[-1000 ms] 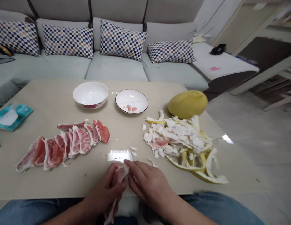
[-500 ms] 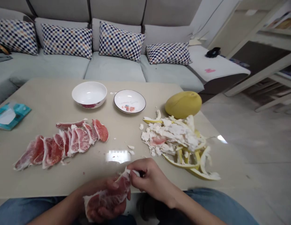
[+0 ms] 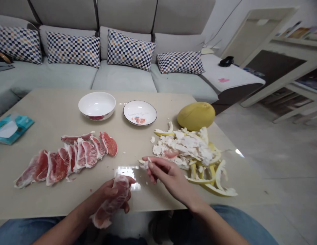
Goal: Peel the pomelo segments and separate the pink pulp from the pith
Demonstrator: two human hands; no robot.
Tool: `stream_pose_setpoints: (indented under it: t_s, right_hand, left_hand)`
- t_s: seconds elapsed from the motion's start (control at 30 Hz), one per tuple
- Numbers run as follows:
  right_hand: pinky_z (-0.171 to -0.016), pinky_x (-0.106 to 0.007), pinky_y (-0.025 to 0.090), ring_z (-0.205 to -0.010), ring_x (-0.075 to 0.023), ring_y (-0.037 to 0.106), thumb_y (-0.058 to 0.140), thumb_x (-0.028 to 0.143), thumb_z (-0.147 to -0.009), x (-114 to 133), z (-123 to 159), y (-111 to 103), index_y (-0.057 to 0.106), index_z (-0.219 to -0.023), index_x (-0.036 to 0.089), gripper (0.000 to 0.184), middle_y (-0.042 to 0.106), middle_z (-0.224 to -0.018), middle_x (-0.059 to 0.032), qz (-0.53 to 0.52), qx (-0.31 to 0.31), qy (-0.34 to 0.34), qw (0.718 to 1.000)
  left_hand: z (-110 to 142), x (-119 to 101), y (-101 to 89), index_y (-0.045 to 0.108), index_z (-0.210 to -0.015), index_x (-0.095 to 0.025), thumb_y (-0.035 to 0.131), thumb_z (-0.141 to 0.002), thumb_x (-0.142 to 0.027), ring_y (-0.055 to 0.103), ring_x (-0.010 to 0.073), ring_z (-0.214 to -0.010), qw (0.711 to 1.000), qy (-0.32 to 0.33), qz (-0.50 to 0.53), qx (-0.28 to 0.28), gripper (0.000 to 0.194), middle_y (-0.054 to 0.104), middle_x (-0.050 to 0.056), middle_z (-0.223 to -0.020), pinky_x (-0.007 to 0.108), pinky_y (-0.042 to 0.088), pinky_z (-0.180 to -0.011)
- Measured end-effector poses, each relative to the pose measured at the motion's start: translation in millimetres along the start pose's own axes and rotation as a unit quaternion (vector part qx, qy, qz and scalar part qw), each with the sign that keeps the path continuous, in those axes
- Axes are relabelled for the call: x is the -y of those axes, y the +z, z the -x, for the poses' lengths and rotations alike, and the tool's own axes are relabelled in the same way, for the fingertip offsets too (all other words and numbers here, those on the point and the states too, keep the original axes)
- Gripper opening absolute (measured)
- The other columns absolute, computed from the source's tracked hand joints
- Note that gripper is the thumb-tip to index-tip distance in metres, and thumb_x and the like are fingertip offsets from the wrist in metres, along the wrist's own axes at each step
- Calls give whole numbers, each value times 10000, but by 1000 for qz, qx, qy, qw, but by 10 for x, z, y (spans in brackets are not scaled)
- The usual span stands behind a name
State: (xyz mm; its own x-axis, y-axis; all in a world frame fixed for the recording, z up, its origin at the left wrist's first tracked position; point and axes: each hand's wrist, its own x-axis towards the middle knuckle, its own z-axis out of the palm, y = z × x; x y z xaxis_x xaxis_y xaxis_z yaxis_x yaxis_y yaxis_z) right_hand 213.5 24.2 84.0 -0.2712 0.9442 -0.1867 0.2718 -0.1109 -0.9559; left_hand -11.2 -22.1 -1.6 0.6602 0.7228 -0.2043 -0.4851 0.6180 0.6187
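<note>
At the table's edge (image 3: 41,201), a fruit segment (image 3: 114,200), likely soft, best cradled lengthwise, is held by the left hand (image 3: 105,193), pith (image 3: 146,164) pinched by the right hand (image 3: 167,173).

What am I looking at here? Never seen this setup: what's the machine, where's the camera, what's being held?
There is no machine: these are a person's two bare hands. All the pictures come from one camera worn on that person's head, looking forward and down.

The left hand holds a pinkish fruit segment near the table edge. The right hand pinches a small white scrap between its fingertips.

On the table, a row of red segments lies to the left, near a blue tissue pack. A white bowl and a shallow plate stand farther back. To the right are a whole yellow fruit, white shreds and yellow peel.
</note>
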Motion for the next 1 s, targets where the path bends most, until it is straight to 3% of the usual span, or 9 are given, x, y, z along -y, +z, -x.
stream_pose_setpoints:
  t_s: [0.1,0.23,0.3,0.37,0.47,0.53,0.6,0.7,1.0]
  right_hand:
    - [-651,-313,505,-656,-171,602,464,365,-919,-114,-73,-238,647,-1154,156,364,662,-793,-62,166,-116,-81,976]
    - [-839,-474,489,-941,-290,612,458,257,-891,-295,-203,-583,666,-1131,153,334,662,-1065,-160,396,-234,-171,871]
    - [-930,-560,422,-1074,-348,555,493,256,-875,-285,-203,-616,668,-1127,153,323,617,-1184,-192,445,-276,-199,829]
    - [-959,-531,423,-1098,-326,556,527,269,-882,-206,-137,-499,667,-1126,193,291,628,-1187,-160,406,-246,-209,855]
    - [-816,-339,526,-881,-200,644,576,279,-893,-58,28,-126,666,-1100,247,228,694,-999,-64,236,-66,-177,953]
    - [-715,-274,526,-775,-164,633,658,282,-847,4,122,126,677,-1051,234,211,681,-889,-36,152,16,-151,977]
    - [-665,-250,500,-721,-150,605,702,271,-813,25,175,294,686,-960,210,159,648,-805,-21,118,29,-133,984]
    - [-631,-230,463,-665,-130,572,678,231,-828,17,192,366,653,-824,189,49,617,-741,-7,106,1,-121,987]
    - [-624,-248,415,-656,-141,533,533,184,-898,-39,236,366,548,-760,197,140,566,-697,-5,171,-25,-194,966]
  left_hand:
    - [-54,46,-61,608,-1210,-170,740,-676,-427,557,145,-672,998,4,58,14,608,567,23,-768,280,522,-570]
    - [-15,22,-41,573,-1263,-154,704,-743,-414,538,115,-564,999,-27,18,5,595,590,31,-716,230,469,-493]
    - [7,-10,-7,578,-1251,-147,710,-733,-445,531,109,-552,999,-42,-15,-27,613,587,29,-714,211,438,-472]
    - [15,-36,47,582,-1232,-162,695,-745,-466,544,120,-576,994,-54,-62,-70,585,595,33,-732,200,411,-459]
    - [16,-67,173,589,-1176,-186,628,-822,-452,517,99,-530,980,-53,-152,-114,444,624,31,-744,195,369,-455]
    - [19,-88,271,596,-1144,-194,631,-835,-416,508,94,-534,971,-28,-200,-124,382,621,7,-720,207,389,-507]
    - [27,-108,348,601,-1145,-214,670,-813,-378,588,145,-732,964,18,-230,-132,376,651,18,-839,253,460,-689]
    - [43,-130,388,585,-1177,-238,670,-812,-380,569,221,-1035,954,63,-254,-143,401,645,44,-1082,319,421,-926]
    - [90,-34,410,589,-1135,-211,673,-792,-446,600,199,-805,959,44,-182,-214,424,619,12,-790,277,475,-697]
